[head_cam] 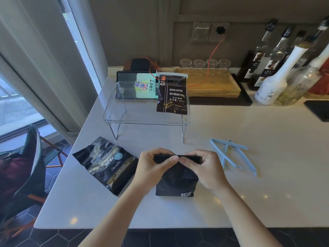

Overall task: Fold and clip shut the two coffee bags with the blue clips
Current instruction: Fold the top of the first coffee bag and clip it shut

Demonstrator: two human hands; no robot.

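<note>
A black coffee bag point(176, 184) stands upright on the white counter near its front edge. My left hand point(154, 164) and my right hand point(206, 168) both pinch its folded top edge, thumbs meeting in the middle. A second black coffee bag point(106, 165) with gold lettering lies flat to the left, its top open and unclipped. Two blue clips point(233, 155) lie crossed on the counter to the right of my hands, both open. A third coffee bag point(171, 95) sits on the clear shelf at the back, with a pale clip across its top.
A clear acrylic shelf riser point(114, 120) stands behind my hands. Behind it are a phone showing a lit screen point(142, 86) and a wooden tray point(213, 86) with upturned glasses. Bottles point(277, 75) crowd the back right. The counter edge and a chair point(26, 166) are at left.
</note>
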